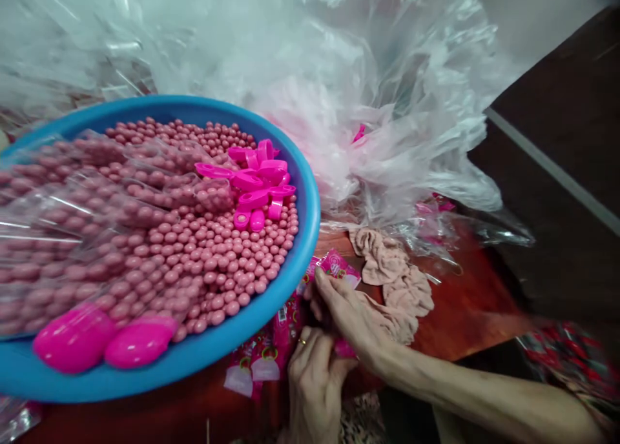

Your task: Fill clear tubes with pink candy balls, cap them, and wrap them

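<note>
My left hand (314,381), with a ring on one finger, is curled at the table's near side. A small pink piece (345,348) shows at its thumb, between my two hands. Just above it, my right hand (346,305) has its fingers pressed together at the pink printed packets (339,266); what they hold is hidden. More pink packets (265,355) with whitish ends lie left of my left hand. A blue basin (314,218) holds pink balls (213,253), clear bags of balls (145,192), bright pink plastic clips (261,179) and two smooth pink pieces (140,343).
A beige ruffled cloth (387,260) lies beside my right hand on the reddish table (453,299). Large clear plastic bags (387,95) spread behind the basin. Red and black patterned fabric (569,353) shows at the right, below a dark surface (562,121).
</note>
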{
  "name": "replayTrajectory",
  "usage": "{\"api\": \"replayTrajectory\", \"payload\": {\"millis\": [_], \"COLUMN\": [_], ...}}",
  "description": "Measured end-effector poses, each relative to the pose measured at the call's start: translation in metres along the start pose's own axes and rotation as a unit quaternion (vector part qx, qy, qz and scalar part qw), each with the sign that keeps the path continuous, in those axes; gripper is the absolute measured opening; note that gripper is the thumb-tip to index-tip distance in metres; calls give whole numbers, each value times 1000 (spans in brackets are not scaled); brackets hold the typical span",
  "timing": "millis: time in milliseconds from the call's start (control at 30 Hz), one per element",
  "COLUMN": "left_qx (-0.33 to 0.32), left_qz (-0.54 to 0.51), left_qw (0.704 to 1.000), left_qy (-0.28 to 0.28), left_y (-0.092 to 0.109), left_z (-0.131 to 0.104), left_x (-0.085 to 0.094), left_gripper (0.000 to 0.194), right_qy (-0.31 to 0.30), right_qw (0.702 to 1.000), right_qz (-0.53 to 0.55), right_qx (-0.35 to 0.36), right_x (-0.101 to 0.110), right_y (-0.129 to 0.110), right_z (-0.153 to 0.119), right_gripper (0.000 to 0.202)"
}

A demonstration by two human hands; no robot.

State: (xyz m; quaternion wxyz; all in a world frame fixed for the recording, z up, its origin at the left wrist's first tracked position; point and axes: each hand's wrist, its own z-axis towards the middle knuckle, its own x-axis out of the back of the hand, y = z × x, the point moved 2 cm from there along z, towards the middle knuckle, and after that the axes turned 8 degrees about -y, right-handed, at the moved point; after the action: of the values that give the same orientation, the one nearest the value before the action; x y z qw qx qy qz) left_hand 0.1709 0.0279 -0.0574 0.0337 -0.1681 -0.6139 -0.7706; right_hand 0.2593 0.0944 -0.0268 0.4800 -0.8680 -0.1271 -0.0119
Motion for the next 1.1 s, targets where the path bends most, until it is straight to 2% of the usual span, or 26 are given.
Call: {"api": "replayTrajectory", "payload": {"millis": [100, 167, 233, 300, 433, 633, 700, 833, 900, 967, 1033, 1100], "left_qx": [102, 200, 255, 276, 285, 300, 287, 246, 186, 84, -1, -15], "left_qz": [-116, -247, -338, -369, -347, -313, -302, -212, -154, -96, -41, -19], "left_qw": [987, 945, 902, 884, 889, 887, 895, 938, 964, 986, 995, 996], "left_qy": [-43, -73, -82, -79, -90, -158, -162, -120, -109, -103, -96, -91], "left_y": [4, 8, 14, 20, 25, 24, 24, 21, 22, 23, 22, 18], "left_z": [6, 8, 8, 9, 8, 5, 4, 2, 4, 7, 8, 8], "left_x": [5, 4, 3, 3, 5, 12, 14, 14, 12, 11, 11, 12], "left_gripper": [13, 15, 20, 25, 26, 32, 28, 23, 24, 25, 24, 23], "right_qy": [-27, -36, -43, -52, -75, -102, -99, -86, -63, -26, 10, 30], "right_qw": [984, 964, 947, 935, 923, 929, 939, 967, 987, 998, 990, 981], "right_qz": [149, 225, 277, 307, 325, 304, 286, 225, 144, 23, -73, -115], "right_qx": [-95, -133, -157, -173, -191, -183, -162, -88, -24, 58, 121, 151], "right_x": [4, 6, 7, 7, 7, 7, 7, 7, 8, 8, 8, 7], "right_y": [-5, -6, -4, -2, 1, -1, -2, -8, -9, -8, -4, -3], "right_z": [6, 6, 3, 1, -3, -6, -6, -9, -13, -18, -25, -32], "right_gripper": [43, 36, 34, 37, 40, 39, 39, 33, 33, 37, 41, 42]}}
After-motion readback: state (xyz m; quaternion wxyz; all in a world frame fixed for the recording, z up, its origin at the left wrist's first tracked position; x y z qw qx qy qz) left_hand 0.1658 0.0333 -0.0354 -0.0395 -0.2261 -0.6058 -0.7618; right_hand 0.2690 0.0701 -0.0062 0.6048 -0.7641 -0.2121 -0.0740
